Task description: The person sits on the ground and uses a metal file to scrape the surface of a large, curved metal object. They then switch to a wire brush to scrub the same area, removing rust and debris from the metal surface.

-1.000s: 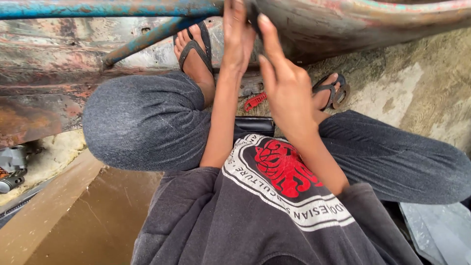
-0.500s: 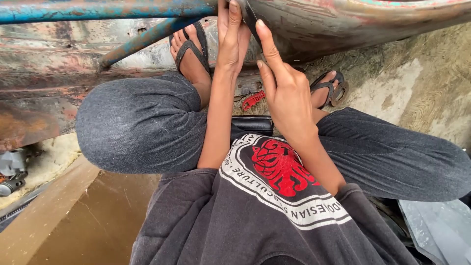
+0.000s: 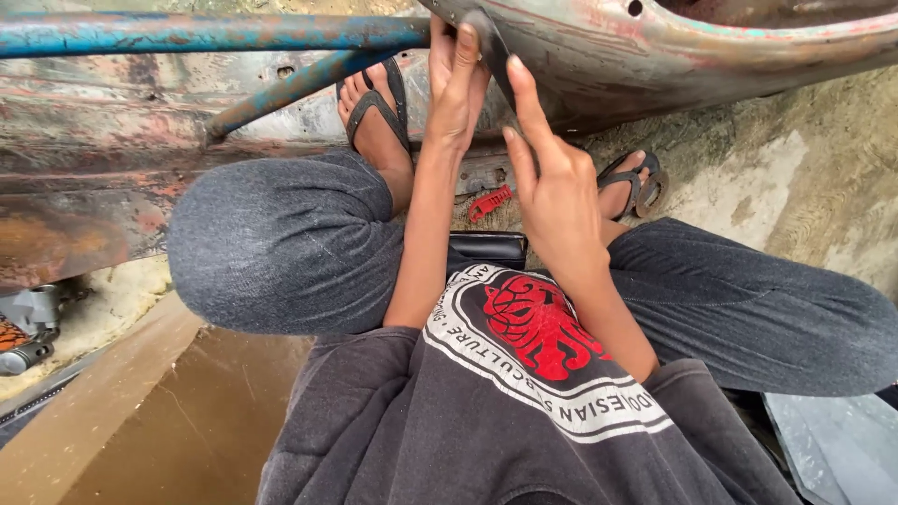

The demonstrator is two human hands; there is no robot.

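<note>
My left hand (image 3: 456,82) reaches up to the lower edge of a rusty curved metal panel (image 3: 655,47), its fingers closed around a dark flat strip (image 3: 490,47) that lies against that edge. My right hand (image 3: 552,178) is just to the right. Its index and middle fingers are stretched out and spread, and the index fingertip rests on the strip; the thumb is hidden. I sit with my knees in grey trousers (image 3: 281,243) and my feet in black sandals (image 3: 374,103) below the panel.
A blue painted tube (image 3: 187,33) runs along the top left over rusty sheet metal (image 3: 84,150). A small red plastic piece (image 3: 489,202) lies on the ground by a black box (image 3: 486,249). A grey tool (image 3: 28,327) is at the left, a brown board (image 3: 140,421) below and concrete (image 3: 795,168) to the right.
Both hands stay at the panel edge. The right index finger has straightened along the dark strip. The view has shifted slightly.
</note>
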